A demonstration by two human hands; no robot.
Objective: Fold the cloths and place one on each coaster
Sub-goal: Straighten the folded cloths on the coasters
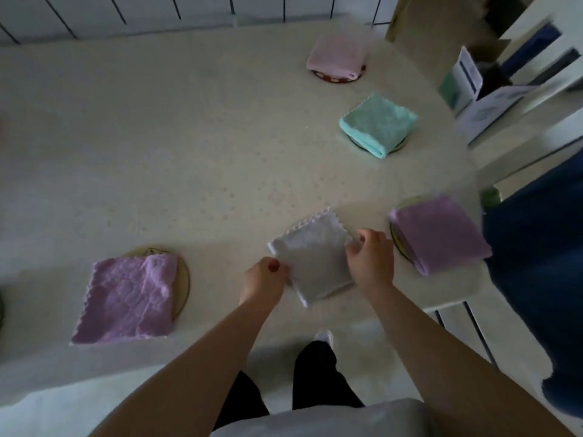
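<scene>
A folded white cloth (315,257) with a scalloped edge lies on the cream table near its front edge. My left hand (263,279) pinches its near-left edge and my right hand (370,258) grips its right edge. Four other folded cloths each rest on a coaster. A purple cloth (127,299) covers a round coaster (184,280) at the left. Another purple cloth (440,234) sits on a coaster (398,244) at the right. The teal cloth (378,123) hides most of its coaster (398,147). A pink cloth (337,55) tops a red coaster (334,78) at the far side.
The table (157,152) ends close to my body, with its right edge beside a dark blue fabric (533,263). White boxes and a shelf (492,99) stand beyond the right edge. A tiled wall (126,14) backs the table.
</scene>
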